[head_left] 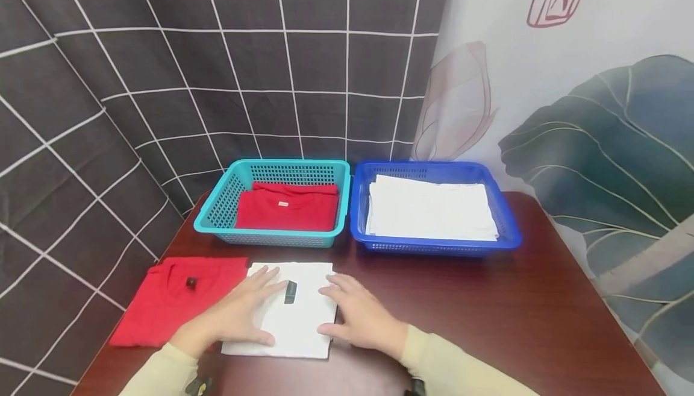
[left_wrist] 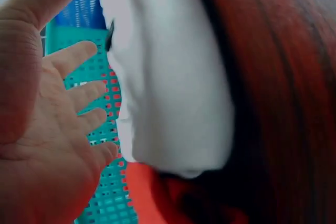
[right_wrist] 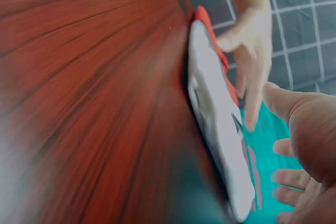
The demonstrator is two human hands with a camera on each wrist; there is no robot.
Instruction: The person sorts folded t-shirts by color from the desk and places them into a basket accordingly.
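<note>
Widely spread, 2 hands (head_left: 235, 314) (head_left: 362, 316) frame white garment (head_left: 299, 326) on brown table (head_left: 466, 305), gridded curtain (head_left: 314, 61) behind.

A reddish-brown table (head_left: 461, 311) is backed by dark cloth (head_left: 314, 61), gridded in white, and by a pale hanging (head_left: 504, 28) printed with large leaves (head_left: 607, 137)

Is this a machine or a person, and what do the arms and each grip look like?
A person: the left grip and right grip are ungloved human hands. The left sleeve and right sleeve are pale yellow, reaching the wrists. A small dark-and-yellow device sits by the left one; the dark object by the right shows too little to describe.
</note>
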